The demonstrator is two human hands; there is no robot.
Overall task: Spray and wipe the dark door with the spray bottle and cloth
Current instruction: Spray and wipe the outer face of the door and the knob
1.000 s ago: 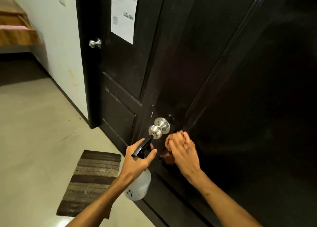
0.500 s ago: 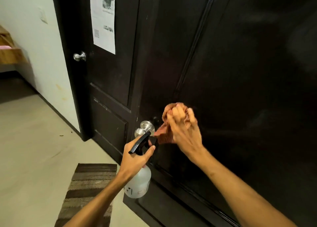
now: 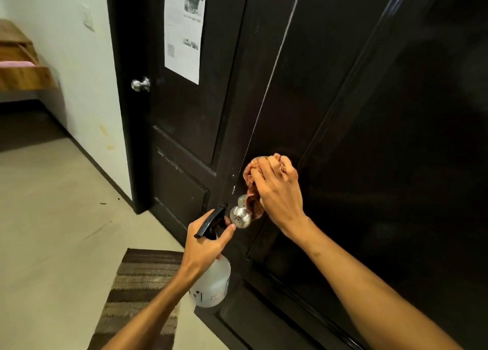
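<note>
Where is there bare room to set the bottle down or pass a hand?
Bare floor lies left of the striped mat, bordered by the white wall. The panel of the dark door right of the right hand is open for a pass. It is crowded at the knob: cloth, spray bottle and left hand bunch there.

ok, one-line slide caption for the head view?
The right hand holds a crumpled cloth against the dark door by the knob; the left hand holds the spray bottle.
</note>
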